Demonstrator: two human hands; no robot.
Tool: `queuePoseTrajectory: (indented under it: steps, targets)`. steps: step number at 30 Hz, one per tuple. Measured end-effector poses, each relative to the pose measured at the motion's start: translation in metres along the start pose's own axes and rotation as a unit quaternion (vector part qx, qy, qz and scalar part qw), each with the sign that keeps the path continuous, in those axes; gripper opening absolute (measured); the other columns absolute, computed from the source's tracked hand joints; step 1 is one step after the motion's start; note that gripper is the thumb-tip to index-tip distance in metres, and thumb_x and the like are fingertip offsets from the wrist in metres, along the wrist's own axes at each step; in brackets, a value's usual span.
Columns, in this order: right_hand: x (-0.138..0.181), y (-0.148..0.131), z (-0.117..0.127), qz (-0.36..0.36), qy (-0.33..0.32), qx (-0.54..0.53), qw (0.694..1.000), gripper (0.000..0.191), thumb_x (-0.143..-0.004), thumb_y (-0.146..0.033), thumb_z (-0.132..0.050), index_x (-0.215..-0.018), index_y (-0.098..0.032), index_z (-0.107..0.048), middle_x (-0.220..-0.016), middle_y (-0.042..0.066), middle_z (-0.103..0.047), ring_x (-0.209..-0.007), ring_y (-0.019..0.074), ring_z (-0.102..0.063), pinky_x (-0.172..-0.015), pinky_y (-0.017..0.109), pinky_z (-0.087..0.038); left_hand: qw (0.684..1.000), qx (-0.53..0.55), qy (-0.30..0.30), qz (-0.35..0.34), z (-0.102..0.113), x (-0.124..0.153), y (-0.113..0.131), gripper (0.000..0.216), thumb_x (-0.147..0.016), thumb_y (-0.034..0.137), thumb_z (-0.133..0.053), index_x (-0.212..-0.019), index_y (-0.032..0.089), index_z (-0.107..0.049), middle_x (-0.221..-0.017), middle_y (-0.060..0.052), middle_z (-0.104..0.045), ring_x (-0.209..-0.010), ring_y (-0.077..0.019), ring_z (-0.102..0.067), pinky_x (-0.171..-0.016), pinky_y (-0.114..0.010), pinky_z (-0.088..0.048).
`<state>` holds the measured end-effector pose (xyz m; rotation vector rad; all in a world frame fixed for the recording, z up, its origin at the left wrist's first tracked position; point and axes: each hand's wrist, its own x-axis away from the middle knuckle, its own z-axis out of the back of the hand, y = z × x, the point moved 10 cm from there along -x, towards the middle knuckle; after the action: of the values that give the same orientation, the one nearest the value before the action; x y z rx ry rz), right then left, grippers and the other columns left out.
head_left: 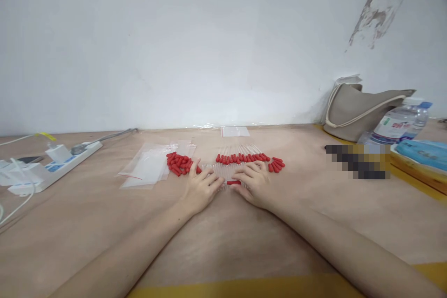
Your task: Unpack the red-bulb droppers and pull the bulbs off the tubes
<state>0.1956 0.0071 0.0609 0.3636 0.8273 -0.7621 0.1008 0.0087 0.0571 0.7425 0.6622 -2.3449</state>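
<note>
Between my two hands a red rubber bulb [233, 182] lies sideways, with a short bit of glass tube showing at its left end. My left hand [200, 191] has its thumb and fingertips closed at the glass tube. The fingers of my right hand [256, 185] pinch the red bulb from its right side. Just beyond the hands lies a row of bare glass tubes [223, 171], partly hidden by my fingers. Farther back, glass droppers with red bulbs [237, 159] lie side by side. Loose red bulbs [178, 164] are heaped beyond my left hand, and several more [276, 164] lie to the right.
Flat transparent plastic bags [145, 165] lie left of the heap. A power strip [56, 170] with chargers and cables is at far left. On the right are a beige bag [356, 109], water bottles [394, 123] and a blue packet [424, 152]. A wall rises behind.
</note>
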Motion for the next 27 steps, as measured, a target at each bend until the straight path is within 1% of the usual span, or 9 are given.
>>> queuePoseTrajectory:
  steps: [2, 3, 7, 11, 13, 16, 19, 23, 27]
  targets:
    - [-0.002, -0.003, -0.003, 0.008, -0.003, 0.014, 1.000, 0.024, -0.078, -0.042, -0.055, -0.091, -0.023, -0.063, -0.086, 0.002, -0.066, -0.087, 0.0167, -0.050, -0.088, 0.039, -0.022, 1.000, 0.001, 0.007, 0.003, -0.001, -0.001, 0.001, 0.015, -0.085, 0.021, -0.047, -0.089, 0.025, -0.062, -0.073, 0.002, -0.065, -0.082, -0.0167, -0.058, -0.102, -0.055, -0.014]
    - [-0.002, -0.006, -0.004, 0.014, -0.003, 0.022, 1.000, 0.024, -0.078, -0.042, -0.056, -0.092, -0.023, -0.063, -0.084, 0.001, -0.066, -0.086, 0.0165, -0.051, -0.090, 0.039, -0.020, 1.000, 0.003, 0.010, 0.004, -0.001, -0.001, 0.001, 0.015, -0.085, 0.021, -0.047, -0.090, 0.025, -0.061, -0.075, 0.001, -0.065, -0.084, -0.0171, -0.057, -0.102, -0.056, -0.014]
    - [-0.005, -0.014, -0.005, 0.020, 0.002, 0.044, 0.999, 0.016, -0.082, -0.033, -0.053, -0.090, -0.024, -0.063, -0.067, -0.002, -0.065, -0.076, 0.0130, -0.052, -0.092, 0.039, -0.019, 1.000, 0.009, 0.003, 0.008, -0.001, -0.003, 0.002, 0.019, -0.084, 0.019, -0.045, -0.092, 0.024, -0.061, -0.080, -0.001, -0.066, -0.086, -0.0181, -0.057, -0.101, -0.056, -0.015]
    - [-0.005, -0.020, -0.002, 0.031, -0.001, 0.061, 0.998, 0.015, -0.084, -0.028, -0.049, -0.081, -0.023, -0.063, -0.058, -0.004, -0.061, -0.072, 0.0121, -0.050, -0.093, 0.040, -0.017, 1.000, 0.005, -0.024, 0.003, -0.004, -0.003, 0.003, 0.020, -0.084, 0.018, -0.043, -0.084, 0.023, -0.061, -0.070, -0.001, -0.063, -0.081, -0.0182, -0.056, -0.099, -0.055, -0.017]
    - [-0.003, -0.023, -0.001, 0.044, 0.000, 0.069, 0.997, 0.017, -0.084, -0.028, -0.048, -0.077, -0.022, -0.062, -0.058, -0.004, -0.060, -0.073, 0.0121, -0.050, -0.094, 0.040, -0.016, 0.999, 0.009, -0.035, -0.003, -0.006, -0.002, 0.004, 0.019, -0.083, 0.017, -0.043, -0.079, 0.022, -0.061, -0.065, 0.000, -0.061, -0.079, -0.0178, -0.055, -0.098, -0.053, -0.020]
    - [0.000, -0.024, 0.000, 0.064, 0.011, 0.076, 0.995, 0.015, -0.084, -0.029, -0.049, -0.079, -0.024, -0.061, -0.059, -0.005, -0.061, -0.078, 0.0129, -0.051, -0.095, 0.041, -0.014, 0.999, 0.020, -0.040, -0.010, -0.006, 0.000, 0.004, 0.018, -0.081, 0.016, -0.043, -0.078, 0.022, -0.060, -0.062, 0.000, -0.060, -0.077, -0.0174, -0.053, -0.096, -0.050, -0.022]
    - [0.003, -0.026, 0.002, 0.078, 0.025, 0.084, 0.993, 0.012, -0.083, -0.030, -0.050, -0.080, -0.026, -0.061, -0.059, -0.005, -0.061, -0.081, 0.0134, -0.051, -0.096, 0.041, -0.013, 0.998, 0.031, -0.044, -0.011, -0.006, 0.001, 0.004, 0.018, -0.081, 0.015, -0.043, -0.078, 0.022, -0.059, -0.063, 0.001, -0.061, -0.078, -0.0171, -0.052, -0.095, -0.049, -0.022]
    - [0.005, -0.029, 0.003, 0.093, 0.035, 0.092, 0.991, 0.010, -0.083, -0.029, -0.051, -0.081, -0.027, -0.061, -0.058, -0.006, -0.060, -0.080, 0.0125, -0.053, -0.098, 0.042, -0.012, 0.997, 0.060, -0.053, 0.001, -0.004, 0.002, 0.001, 0.018, -0.084, 0.021, -0.043, -0.078, 0.022, -0.060, -0.062, 0.002, -0.060, -0.080, -0.0169, -0.052, -0.095, -0.049, -0.021]
    - [0.008, -0.027, 0.003, 0.091, 0.039, 0.088, 0.991, 0.010, -0.083, -0.028, -0.051, -0.082, -0.027, -0.061, -0.058, -0.007, -0.060, -0.079, 0.0116, -0.055, -0.098, 0.043, -0.012, 0.995, 0.082, -0.054, 0.015, -0.001, 0.003, -0.002, 0.020, -0.085, 0.023, -0.042, -0.075, 0.022, -0.060, -0.063, 0.001, -0.060, -0.085, -0.0182, -0.052, -0.094, -0.048, -0.022]
